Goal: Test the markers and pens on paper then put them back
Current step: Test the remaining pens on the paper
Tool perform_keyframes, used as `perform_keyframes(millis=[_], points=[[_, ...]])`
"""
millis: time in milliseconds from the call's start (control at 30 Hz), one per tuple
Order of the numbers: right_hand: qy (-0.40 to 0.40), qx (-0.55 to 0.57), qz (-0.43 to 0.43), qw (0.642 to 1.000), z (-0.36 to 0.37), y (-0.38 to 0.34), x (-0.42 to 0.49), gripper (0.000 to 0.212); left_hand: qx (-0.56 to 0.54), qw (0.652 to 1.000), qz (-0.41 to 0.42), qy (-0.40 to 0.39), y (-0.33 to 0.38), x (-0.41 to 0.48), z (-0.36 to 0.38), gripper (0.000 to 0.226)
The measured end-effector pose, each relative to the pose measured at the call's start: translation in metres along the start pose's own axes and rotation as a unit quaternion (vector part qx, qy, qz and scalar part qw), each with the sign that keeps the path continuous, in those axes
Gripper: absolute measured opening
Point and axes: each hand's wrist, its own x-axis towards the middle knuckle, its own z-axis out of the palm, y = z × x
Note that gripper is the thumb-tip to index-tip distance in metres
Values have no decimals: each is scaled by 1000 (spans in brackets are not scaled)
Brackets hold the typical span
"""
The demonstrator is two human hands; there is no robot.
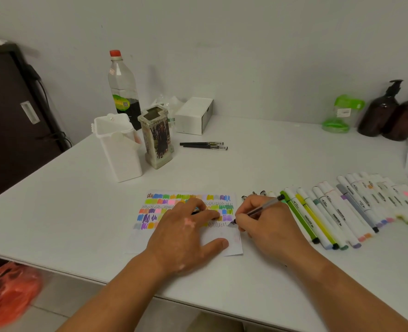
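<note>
Fingers (242, 218) of your right hand (267, 226) are pinched tight around a clear-barrelled pen (261, 208), its tip down on the right edge of the paper (231, 245), right beside a black squiggle. Your left hand (188, 233) lies flat on that same sheet, fingers spread, thumb out toward the sheet's near right corner, and something small and dark sits under the fingertips; what it is, you can't tell from here. The paper carries rows of coloured swatches and scribbles across its upper half, and it lies on the white table (78, 224). Just right of the paper, a long row of markers (337, 212) lies side by side, running off to the right. Beyond the paper, two black pens (204, 145) lie together, touching. Left of those pens stands a patterned pen holder (157, 137), and left of that a white lidded container (119, 147), lid tipped open. Behind them, against the wall, a bottle with a red cap (122, 87).
</note>
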Motion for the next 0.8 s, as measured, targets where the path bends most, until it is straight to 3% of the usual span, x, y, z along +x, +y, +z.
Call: perform_keyframes(millis=[633,800], points=[[16,-12,-12,1000,0,2,0,13,-5,1000,0,0,1,0,-1,67],[68,73,-13,995,-2,3,-3,20,-22,1000,-19,-1,3,-2,-2,71]])
